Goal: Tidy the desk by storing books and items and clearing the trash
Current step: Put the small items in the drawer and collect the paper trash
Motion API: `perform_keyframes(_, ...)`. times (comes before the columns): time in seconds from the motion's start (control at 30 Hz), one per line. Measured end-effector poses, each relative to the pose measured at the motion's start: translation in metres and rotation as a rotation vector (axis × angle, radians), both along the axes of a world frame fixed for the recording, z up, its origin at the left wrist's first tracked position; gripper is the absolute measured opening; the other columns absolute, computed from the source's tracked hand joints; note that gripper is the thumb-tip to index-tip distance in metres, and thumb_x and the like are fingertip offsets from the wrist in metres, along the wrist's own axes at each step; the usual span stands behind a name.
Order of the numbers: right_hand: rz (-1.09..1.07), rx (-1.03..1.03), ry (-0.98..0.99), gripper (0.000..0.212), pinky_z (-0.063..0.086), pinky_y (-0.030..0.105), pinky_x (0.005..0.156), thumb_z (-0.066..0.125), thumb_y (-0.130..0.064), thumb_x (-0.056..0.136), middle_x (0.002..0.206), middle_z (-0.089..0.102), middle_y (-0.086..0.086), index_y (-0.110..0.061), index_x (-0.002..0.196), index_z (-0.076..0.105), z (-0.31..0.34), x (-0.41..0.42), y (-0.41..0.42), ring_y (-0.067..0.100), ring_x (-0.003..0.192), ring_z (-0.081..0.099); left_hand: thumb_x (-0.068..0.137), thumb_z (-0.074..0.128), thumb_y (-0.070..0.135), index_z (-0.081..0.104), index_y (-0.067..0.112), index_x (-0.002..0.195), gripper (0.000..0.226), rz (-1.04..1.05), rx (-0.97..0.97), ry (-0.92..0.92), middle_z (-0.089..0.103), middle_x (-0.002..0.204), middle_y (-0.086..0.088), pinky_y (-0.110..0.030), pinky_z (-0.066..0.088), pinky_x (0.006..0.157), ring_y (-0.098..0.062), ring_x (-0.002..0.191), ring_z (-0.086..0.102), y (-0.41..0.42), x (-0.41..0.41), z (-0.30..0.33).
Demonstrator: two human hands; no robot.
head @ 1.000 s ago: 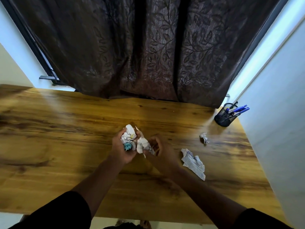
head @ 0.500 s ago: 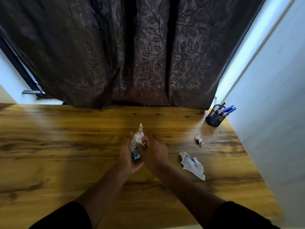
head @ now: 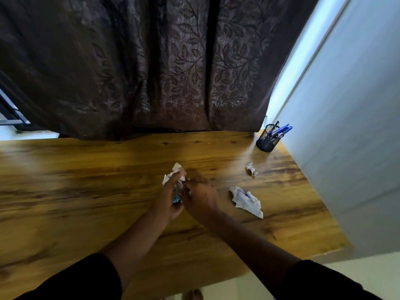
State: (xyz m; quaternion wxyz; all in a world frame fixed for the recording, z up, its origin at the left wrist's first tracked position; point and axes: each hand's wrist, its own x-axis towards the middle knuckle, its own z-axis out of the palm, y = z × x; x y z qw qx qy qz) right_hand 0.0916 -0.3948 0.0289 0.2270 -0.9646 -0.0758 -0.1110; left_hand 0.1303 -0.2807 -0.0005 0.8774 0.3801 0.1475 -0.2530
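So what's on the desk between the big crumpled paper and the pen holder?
In the head view, a small paper scrap lies between the crumpled paper and pen holder.

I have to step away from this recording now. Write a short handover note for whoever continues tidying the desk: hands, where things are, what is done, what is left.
Left hand: grips a wad of crumpled paper, with something blue low in the palm.
Right hand: fingers curled against the left hand, at the wad; whether it holds anything is hidden.
On the desk: a large crumpled paper right of the hands, a small scrap beyond it, and a pen holder with pens at the far right corner.
Done: some trash is gathered in hand; pens are stored.
Left: pick up both loose papers and bin everything. No bin or books in view.
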Motion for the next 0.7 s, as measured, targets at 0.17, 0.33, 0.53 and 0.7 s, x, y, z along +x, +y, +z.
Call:
perform_keyframes(0.17,-0.044,0.193,0.056,0.018,0.038,0.011,0.059,0.053,-0.019,0.099,0.091,0.068,-0.002,-0.015,0.099,0.070,0.003,-0.011,-0.022,-0.001,0.069,0.052,0.084,0.080,0.026,0.063,0.020,0.122,0.042,0.001,0.100,0.102,0.072,0.090,-0.006,-0.026,0.052,0.055,-0.018,0.068,0.071,-0.017,0.002,0.005)
perform_keyframes(0.33,-0.087,0.096,-0.094,0.027,0.056,0.038,0.076,0.066,-0.013,0.086,0.110,0.070,0.009,-0.014,0.113,0.070,0.001,-0.012,-0.064,0.026,0.100,0.064,0.082,0.081,0.020,0.065,0.014,0.122,0.043,0.029,0.046,0.143,0.074,0.108,-0.010,-0.035,0.061,0.071,-0.025,0.085,0.075,-0.033,0.007,0.006)
perform_keyframes(0.53,-0.322,-0.394,0.437,0.048,0.041,0.050,0.098,0.060,-0.042,0.091,0.139,0.043,0.008,-0.037,0.137,0.047,-0.017,-0.015,-0.146,0.035,0.128,0.041,0.085,0.078,0.013,0.063,0.012,0.113,0.031,0.095,-0.014,0.222,0.068,0.087,-0.007,-0.026,0.055,0.052,-0.017,0.072,0.067,-0.054,0.008,0.003)
perform_keyframes(0.7,-0.222,-0.254,0.555,0.047,0.053,0.045,0.089,0.065,-0.026,0.091,0.129,0.046,0.005,-0.040,0.134,0.051,-0.029,-0.017,-0.182,0.031,0.121,0.049,0.087,0.077,0.014,0.065,0.015,0.105,0.023,0.140,-0.023,0.211,0.067,0.087,-0.005,-0.025,0.057,0.055,-0.016,0.076,0.066,-0.070,0.008,0.005)
